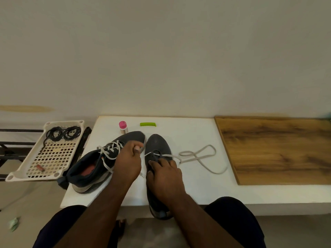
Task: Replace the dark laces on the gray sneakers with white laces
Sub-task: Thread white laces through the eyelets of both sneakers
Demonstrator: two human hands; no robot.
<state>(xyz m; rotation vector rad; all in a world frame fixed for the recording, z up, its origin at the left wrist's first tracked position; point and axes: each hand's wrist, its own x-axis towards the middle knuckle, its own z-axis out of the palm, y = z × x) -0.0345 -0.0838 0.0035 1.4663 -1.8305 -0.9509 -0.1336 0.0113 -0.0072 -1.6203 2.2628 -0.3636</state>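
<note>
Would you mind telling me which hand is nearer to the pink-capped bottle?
The left hand. It rests on the left sneaker just in front of the pink-capped bottle, while the right hand sits farther back on the right sneaker.

I sit in what looks like a plain room of a home, not a workshop. In front of me runs a low white bench (pixel 197 185) set against a bare, cream-painted wall (pixel 161 51) that has a brownish stain at its left. A wooden board (pixel 277 151) lies at the bench's right end. Past the bench's left edge a perforated plastic tray (pixel 53 158) rests on a dark metal rack (pixel 14 145), over a bare grey floor (pixel 26 203).
</note>
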